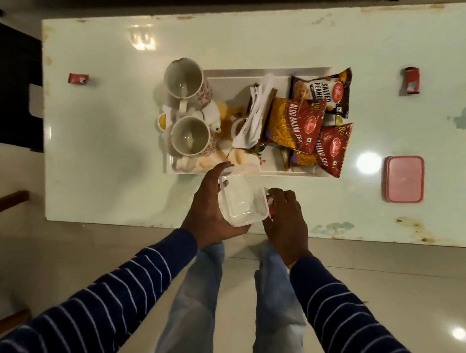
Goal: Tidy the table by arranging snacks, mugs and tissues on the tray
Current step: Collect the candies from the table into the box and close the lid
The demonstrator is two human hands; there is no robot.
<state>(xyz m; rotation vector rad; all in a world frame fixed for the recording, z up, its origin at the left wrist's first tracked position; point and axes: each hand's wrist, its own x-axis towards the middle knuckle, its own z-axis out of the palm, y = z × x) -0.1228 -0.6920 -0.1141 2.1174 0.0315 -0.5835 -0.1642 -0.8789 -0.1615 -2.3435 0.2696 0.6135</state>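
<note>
Clear plastic container (242, 196), empty and open-topped, held above the near edge of the worktop (104, 137); the left hand (212, 206) cradles it from the left, fingers (219, 167) curled round its far rim. The right hand (285, 219) sits just right of the container, its fingers bent round a small red packet (270, 205) that touches the container's right wall. Directly beyond the fingers lies the white tray (304, 171). On the tray, beyond and left of the left hand: two patterned mugs (185, 83), mouths up, one behind the other. Straight beyond the fingers: a stack of white tissues (257, 112) leaning in a brown holder. Beyond and right of the right hand: three snack packets (297, 122), overlapping, two red and one dark, the nearest one overhanging the tray's right corner. A small yellow item between mugs and tissues cannot be identified. Off the tray: a pink lidded box (404, 179) well to the right of the right hand; one small red wrapper (412, 80) far right, another (79, 78) far left. Striped dark sleeves (97, 309) cover both forearms.
</note>
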